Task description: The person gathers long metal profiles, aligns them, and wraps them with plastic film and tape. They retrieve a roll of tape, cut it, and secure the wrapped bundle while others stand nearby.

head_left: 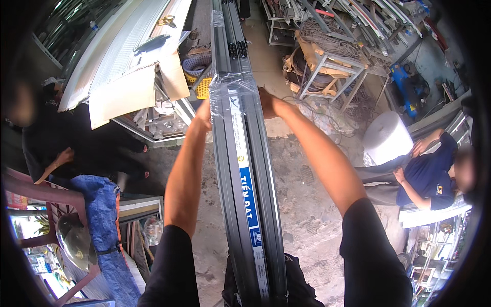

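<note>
A long bundle of dark grey metal profiles point(223, 169) runs from the lower edge of the view, close against my body, up past the top. Clear plastic film point(232, 84) is wrapped around it, and a white and blue label strip point(247, 192) lies along its upper face. My left hand point(204, 115) grips the bundle's left side, its fingers mostly hidden beneath. Opposite it, my right hand point(270, 104) is closed on the right side, in shadow and partly covered by the bundle. Both arms reach forward.
At the left, a person in black point(61, 143) stands beside a rack of long pale profiles point(123, 51). Another person in a navy shirt point(427, 174) is at the right, near a white foam roll point(387, 137). A yellow basket point(201, 87) and a metal stand point(332, 71) are ahead.
</note>
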The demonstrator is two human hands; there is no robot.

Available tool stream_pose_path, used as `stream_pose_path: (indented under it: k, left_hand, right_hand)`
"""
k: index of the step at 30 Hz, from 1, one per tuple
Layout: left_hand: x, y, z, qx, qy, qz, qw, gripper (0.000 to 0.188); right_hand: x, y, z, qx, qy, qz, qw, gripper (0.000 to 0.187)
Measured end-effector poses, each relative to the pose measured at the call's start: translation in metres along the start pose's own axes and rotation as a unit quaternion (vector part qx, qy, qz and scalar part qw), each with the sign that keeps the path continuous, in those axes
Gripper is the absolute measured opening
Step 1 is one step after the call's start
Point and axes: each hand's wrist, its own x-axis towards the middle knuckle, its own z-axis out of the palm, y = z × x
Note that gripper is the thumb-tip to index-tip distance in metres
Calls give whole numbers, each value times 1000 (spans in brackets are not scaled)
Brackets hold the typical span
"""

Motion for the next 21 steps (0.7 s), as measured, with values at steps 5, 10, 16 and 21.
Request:
stream_pose_path:
  k: [5, 10, 16, 21]
  left_hand:
    - [-52, 80, 5, 52, 140, 73, 986, 87]
    - [-60, 143, 53, 147, 91, 49, 984, 78]
    - [-94, 129, 82, 73, 125, 41, 989, 99]
    - [-101, 51, 109, 201, 118, 61, 971, 95]
  right_hand:
    - [-19, -26, -71, 219, 258, 116, 934, 80]
    - [27, -107, -83, 4, 360, -69, 930, 115]
    - [66, -93, -147, 127, 191, -117, 966, 111]
    - [4, -21, -225, 48, 104, -153, 981, 113]
